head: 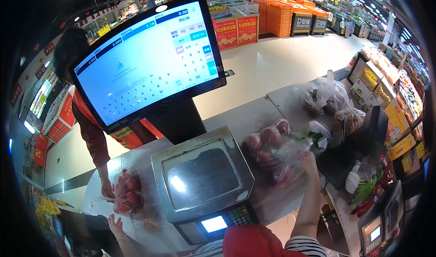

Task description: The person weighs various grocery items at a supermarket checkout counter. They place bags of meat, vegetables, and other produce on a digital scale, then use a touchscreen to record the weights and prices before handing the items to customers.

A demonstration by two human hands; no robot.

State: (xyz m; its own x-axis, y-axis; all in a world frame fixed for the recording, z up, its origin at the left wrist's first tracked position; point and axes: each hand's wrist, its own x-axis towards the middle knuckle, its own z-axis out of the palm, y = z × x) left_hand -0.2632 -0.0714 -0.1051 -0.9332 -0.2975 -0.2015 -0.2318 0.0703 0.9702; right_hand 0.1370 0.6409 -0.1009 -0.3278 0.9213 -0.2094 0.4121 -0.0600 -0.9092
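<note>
My right hand (308, 162) grips the gathered top of a clear plastic bag (289, 151) on the counter, right of the weighing scale (201, 175). Reddish round produce (264, 148) shows through plastic beside it; which bag it belongs to is hard to tell. Low on the left, my left hand (115, 227) is held out with its fingers apart and nothing in it. Just beyond it, a plastic bag of red round produce (126, 190) lies on the counter, its top held by another person's hand (107, 193). The scale's metal plate bears nothing.
A large touchscreen (146, 59) rises behind the scale, partly hiding a person in an orange vest (131, 138). More bagged produce (328, 93) sits at the back right. A dark device (361, 138) stands right of my right hand, near bagged green and red peppers (368, 189).
</note>
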